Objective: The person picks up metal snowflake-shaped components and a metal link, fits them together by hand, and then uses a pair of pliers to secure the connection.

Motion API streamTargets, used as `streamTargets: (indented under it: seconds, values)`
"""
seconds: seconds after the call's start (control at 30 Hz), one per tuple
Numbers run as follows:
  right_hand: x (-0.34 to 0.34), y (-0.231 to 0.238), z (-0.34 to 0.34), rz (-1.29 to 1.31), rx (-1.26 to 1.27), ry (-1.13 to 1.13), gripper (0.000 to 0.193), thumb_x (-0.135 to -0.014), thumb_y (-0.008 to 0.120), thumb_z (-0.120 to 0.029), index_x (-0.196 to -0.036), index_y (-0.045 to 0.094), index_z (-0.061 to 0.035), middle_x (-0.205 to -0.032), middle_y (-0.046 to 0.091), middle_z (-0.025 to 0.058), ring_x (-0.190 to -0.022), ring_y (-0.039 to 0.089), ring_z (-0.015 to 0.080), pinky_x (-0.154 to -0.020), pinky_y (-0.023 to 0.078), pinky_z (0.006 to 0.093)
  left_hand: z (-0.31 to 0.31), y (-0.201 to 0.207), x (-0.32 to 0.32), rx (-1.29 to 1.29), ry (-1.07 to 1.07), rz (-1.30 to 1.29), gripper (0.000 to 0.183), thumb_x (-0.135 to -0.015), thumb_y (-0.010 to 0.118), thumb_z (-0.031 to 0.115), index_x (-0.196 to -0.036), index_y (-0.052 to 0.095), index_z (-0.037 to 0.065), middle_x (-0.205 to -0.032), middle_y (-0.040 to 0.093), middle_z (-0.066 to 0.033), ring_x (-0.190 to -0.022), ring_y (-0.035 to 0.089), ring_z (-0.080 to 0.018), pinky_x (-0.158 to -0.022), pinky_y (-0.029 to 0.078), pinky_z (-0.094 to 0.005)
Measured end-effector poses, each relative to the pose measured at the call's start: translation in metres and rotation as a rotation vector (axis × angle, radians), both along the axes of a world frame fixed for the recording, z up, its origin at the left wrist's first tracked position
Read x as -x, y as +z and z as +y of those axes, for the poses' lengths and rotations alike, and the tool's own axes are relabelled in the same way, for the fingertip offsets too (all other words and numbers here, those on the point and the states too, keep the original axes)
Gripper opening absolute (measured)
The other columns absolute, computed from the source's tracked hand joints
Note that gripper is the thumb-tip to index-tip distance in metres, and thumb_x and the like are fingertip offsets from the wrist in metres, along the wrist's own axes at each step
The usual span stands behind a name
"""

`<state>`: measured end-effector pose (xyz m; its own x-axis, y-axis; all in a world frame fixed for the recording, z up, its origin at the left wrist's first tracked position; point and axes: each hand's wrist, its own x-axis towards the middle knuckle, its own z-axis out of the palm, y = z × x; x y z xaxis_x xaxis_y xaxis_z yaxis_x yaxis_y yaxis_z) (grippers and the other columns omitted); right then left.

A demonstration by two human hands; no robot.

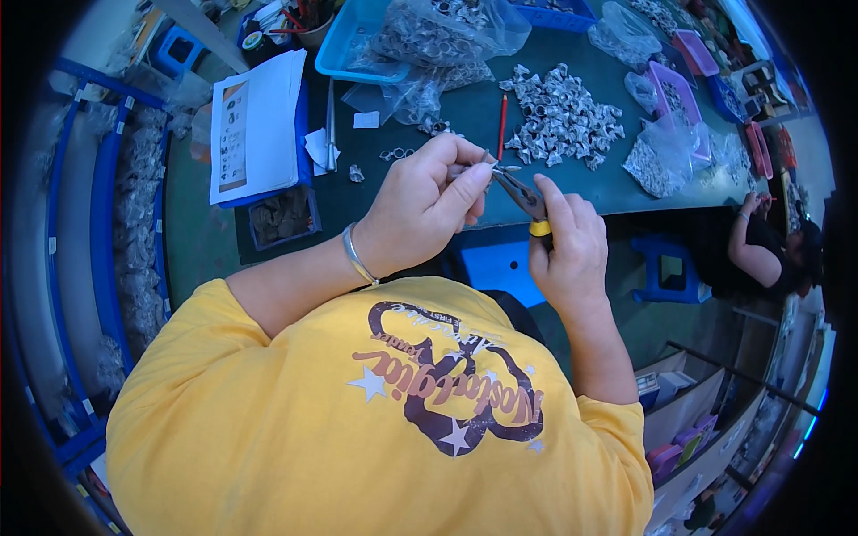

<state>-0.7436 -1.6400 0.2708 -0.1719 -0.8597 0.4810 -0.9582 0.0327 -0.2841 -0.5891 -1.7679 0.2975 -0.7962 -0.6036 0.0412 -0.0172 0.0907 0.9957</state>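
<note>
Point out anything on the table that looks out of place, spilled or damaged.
Nothing looks plainly spilled or damaged. Mildly odd: one metal piece lies by itself left of the left hand, away from the main pile, so it may have strayed.

The pliers (521,192) are dull, dark metal with a smooth yellow band (540,229). Beyond the pliers, silvery metal pieces (563,121) make a jagged, shiny pile on the smooth, matt green tabletop (594,189). Farther beyond and left of the pliers sit a glossy blue plastic tub (325,64) and a crinkled clear plastic bag (429,46). Left of the pliers are flat paper sheets (273,125) and a polished metal bracelet (354,255); nearer than the pliers, the shirt (295,420) is matt cloth.
</note>
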Motion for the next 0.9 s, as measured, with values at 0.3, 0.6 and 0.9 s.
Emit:
streamTargets:
  seconds: [0.3,0.6,0.9]
  values:
    - [-0.011,0.003,0.011,-0.88,-0.396,0.072,0.033,-0.069,0.056,0.004,-0.1,0.05,-0.0054,-0.073,0.05,0.0103,-0.063,0.05,0.0228,-0.06,0.044,0.0307,-0.025,-0.016,0.005,0.722,0.014,-0.01,0.016,-0.091,0.047,0.017,-0.092,0.05,0.001,-0.059,0.052,-0.0029,-0.05,0.052,-0.0085,-0.046,0.04,-0.0209]
    - [0.01,0.006,0.016,-0.942,-0.243,-0.008,0.045,-0.064,0.048,0.006,-0.107,0.046,-0.005,-0.072,0.044,0.0027,-0.06,0.04,0.0085,-0.054,0.036,0.0227,-0.058,-0.023,0.0,-0.409,-0.039,0.125,0.019,-0.093,0.043,0.021,-0.097,0.05,0.005,-0.07,0.058,-0.0057,-0.056,0.057,-0.0119,-0.055,0.048,-0.0244]
    - [0.004,0.007,0.013,-0.561,-0.108,0.096,0.046,-0.061,0.048,0.005,-0.107,0.048,-0.0019,-0.082,0.052,0.0151,-0.071,0.051,0.0296,-0.069,0.043,0.0283,-0.035,-0.02,-0.004,-0.497,-0.282,0.143,0.016,-0.089,0.051,0.015,-0.1,0.049,0.004,-0.084,0.061,-0.0108,-0.072,0.063,-0.0155,-0.067,0.054,-0.0299]
